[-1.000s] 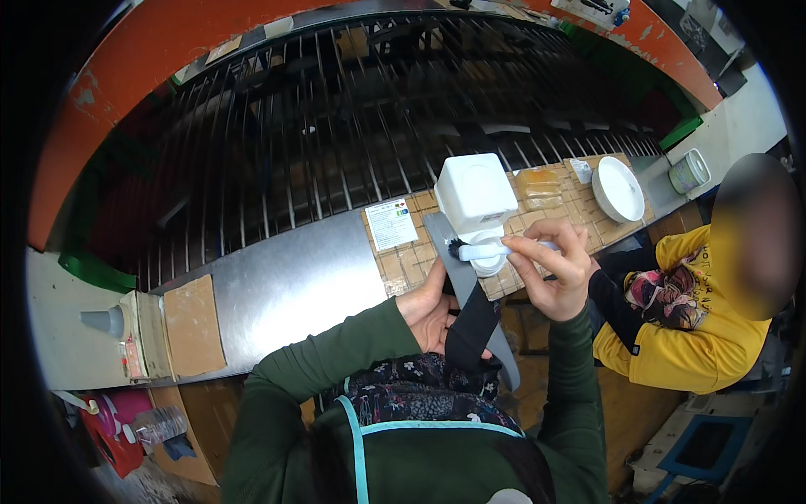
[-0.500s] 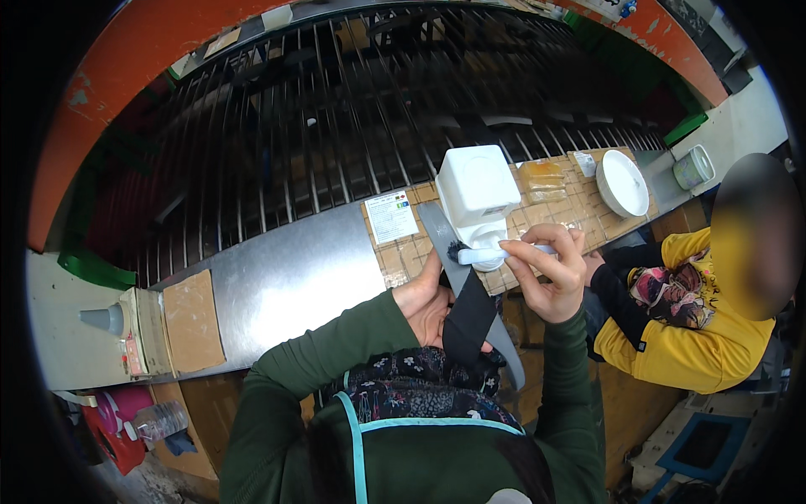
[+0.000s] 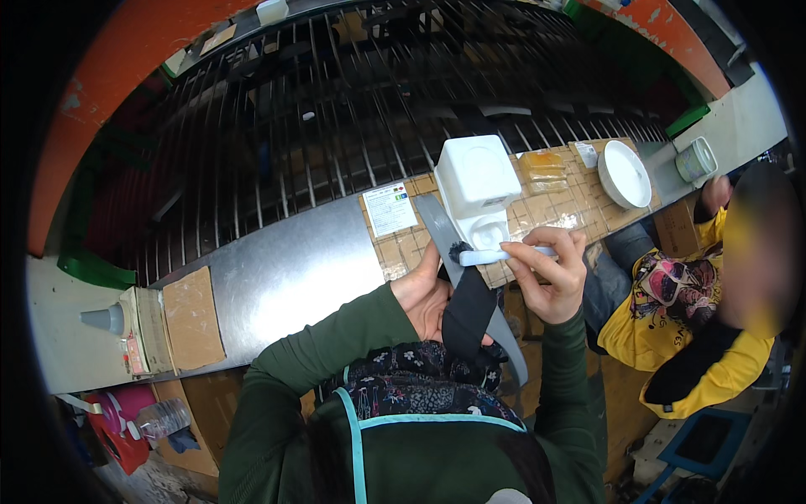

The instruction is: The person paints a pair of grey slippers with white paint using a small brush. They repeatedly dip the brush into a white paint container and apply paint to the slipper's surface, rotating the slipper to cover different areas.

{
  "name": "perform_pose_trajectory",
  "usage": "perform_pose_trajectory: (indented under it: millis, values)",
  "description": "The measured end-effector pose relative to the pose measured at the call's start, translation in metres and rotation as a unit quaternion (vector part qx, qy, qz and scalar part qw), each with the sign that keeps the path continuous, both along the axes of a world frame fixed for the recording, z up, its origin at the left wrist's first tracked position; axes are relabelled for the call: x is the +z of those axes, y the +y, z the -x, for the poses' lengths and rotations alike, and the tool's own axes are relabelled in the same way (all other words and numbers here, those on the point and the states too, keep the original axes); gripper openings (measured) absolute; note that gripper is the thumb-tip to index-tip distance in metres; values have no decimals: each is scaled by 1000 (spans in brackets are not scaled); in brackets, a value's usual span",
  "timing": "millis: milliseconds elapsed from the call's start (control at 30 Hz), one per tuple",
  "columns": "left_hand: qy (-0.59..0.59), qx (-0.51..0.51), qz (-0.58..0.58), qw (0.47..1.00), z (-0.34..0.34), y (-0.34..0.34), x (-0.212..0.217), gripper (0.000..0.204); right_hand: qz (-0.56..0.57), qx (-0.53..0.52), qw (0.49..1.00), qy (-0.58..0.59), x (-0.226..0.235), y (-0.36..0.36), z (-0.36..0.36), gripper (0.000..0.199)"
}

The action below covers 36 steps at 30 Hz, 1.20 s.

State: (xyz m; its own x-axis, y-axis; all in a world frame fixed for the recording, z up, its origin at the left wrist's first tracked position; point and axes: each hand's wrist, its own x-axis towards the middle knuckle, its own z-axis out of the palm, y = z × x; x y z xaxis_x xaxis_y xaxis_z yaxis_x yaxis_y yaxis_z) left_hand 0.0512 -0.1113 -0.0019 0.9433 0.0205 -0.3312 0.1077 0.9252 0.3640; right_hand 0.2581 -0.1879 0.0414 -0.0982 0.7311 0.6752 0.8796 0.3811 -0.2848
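Note:
My left hand [image 3: 425,296] is closed around a slide sandal with a grey sole [image 3: 435,220] and a wide black strap [image 3: 468,312]. My right hand [image 3: 550,275] pinches the white handle of a small brush [image 3: 482,257]. Its black bristles touch the grey sole beside the strap's edge. Just beyond the brush stands a boxy white container [image 3: 477,175] with a round white cup [image 3: 489,233] at its near end. The fingertips of my left hand are partly hidden behind the strap.
A printed card [image 3: 389,210], a yellowish wrapped block [image 3: 544,172] and a white bowl [image 3: 625,175] lie on the cardboard-covered bench. Metal rollers [image 3: 336,143] run behind it. A green-white tub [image 3: 696,160] stands far right. A person in a yellow top [image 3: 638,340] sits at my right.
The person at my right has leaned away from the bench and lifted a hand beside the tub. My hands, the sandal and the brush have hardly moved.

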Motion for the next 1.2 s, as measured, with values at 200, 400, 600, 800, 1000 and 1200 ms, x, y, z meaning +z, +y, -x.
perform_pose_trajectory:
  millis: [200,400,600,800,1000,1200]
  values:
    - [-6,-1,9,1000,0,0,-2,110,-1,-3,1000,8,-4,-5,1,29]
    - [-8,9,12,1000,1,2,0,109,-18,1,1000,6,-8,-6,0,28]
    - [-17,29,11,999,3,3,6,107,-20,4,1000,7,-10,-8,0,28]
    - [-2,47,31,998,5,3,8,106,-15,19,1000,-9,-7,-9,-4,28]
    - [4,22,-11,1000,2,1,10,115,-12,27,999,32,0,-4,-9,27]
    - [36,25,-21,999,-2,-1,15,119,-1,25,1000,-2,5,0,-8,27]
